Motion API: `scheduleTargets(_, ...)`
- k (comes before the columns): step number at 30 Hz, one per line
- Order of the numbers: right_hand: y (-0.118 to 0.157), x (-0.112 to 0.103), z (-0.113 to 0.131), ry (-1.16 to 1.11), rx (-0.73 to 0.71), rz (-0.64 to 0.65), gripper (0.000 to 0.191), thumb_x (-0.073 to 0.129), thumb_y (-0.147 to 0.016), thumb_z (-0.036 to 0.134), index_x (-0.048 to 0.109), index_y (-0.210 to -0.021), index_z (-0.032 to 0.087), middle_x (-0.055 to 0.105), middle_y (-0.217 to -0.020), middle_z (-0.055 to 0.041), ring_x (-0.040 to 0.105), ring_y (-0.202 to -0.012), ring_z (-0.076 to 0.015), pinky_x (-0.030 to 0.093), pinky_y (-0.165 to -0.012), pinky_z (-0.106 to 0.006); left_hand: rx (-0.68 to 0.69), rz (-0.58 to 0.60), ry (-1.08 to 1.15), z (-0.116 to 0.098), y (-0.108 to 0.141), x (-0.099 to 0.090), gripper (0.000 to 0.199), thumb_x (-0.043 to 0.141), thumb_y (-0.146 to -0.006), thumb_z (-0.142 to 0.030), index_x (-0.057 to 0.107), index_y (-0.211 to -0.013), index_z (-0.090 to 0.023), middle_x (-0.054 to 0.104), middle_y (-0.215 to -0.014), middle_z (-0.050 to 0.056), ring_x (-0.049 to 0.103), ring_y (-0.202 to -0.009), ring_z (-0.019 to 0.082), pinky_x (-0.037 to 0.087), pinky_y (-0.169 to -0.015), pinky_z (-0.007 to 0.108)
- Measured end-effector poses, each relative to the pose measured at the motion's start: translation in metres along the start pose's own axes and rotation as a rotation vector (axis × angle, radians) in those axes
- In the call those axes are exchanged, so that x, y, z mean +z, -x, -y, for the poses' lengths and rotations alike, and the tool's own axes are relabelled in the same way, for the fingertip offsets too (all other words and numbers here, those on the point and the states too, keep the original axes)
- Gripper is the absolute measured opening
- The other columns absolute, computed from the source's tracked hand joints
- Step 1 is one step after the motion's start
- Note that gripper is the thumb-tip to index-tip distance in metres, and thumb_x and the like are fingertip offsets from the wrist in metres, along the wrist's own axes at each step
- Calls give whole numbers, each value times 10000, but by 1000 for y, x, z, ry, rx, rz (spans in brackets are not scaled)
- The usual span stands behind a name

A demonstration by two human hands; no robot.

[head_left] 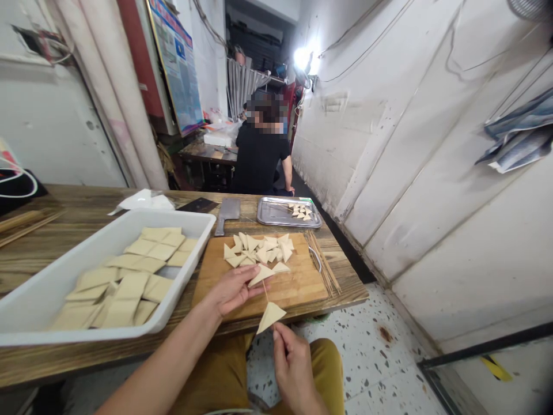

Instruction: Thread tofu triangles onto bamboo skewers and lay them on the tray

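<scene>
Between the fingers of my left hand [235, 288] is a pale triangular tofu piece [261, 275], with the tip of a thin wooden skewer [265, 290] at it. My right hand [294, 360] pinches the skewer lower down, just below a second tofu triangle [271, 317] threaded on it. Both hands are at the front edge of a wooden cutting board [302, 288]. A pile of cut tofu triangles [259, 249] lies on the board beyond my left hand, and one loose triangle [281, 267] sits nearer.
Left of the board stands a white tub [190, 230] of tofu squares [129, 288]. A cleaver [228, 214] and a metal tray [276, 216] with filled skewers lie behind it. Bare skewers [324, 265] lie at the board's right. A person in black [259, 155] sits beyond the table.
</scene>
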State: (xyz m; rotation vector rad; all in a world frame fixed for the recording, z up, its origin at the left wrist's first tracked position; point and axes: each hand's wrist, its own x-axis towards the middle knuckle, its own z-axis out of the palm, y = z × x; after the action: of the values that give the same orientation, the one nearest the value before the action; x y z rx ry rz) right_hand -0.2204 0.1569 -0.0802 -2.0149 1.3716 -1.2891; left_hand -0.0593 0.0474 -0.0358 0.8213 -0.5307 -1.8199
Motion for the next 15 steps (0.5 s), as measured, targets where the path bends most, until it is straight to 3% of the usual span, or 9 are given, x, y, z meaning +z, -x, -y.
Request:
scheduleTargets(8,-3,3,-4,-6,-5,-19,306,380,-932,228,673,-980,156,696,-770,-55,643,-635,-142,485,-620,-190,-12,-1,-39,5,3,4,167,534,-832,-58,658,-944,-63,709,-923,172,687,-876,245,549,-836,461)
scheduleTargets(15,-11,6,-13,56,-11,-70,309,385,-927,227,675,-976,130,713,-771,-68,659,-628,-151,488,-596,-205,-39,-26,-116,22,12,15,145,547,-823,-77,658,-915,-80,701,-947,166,687,-804,206,573,-676,294)
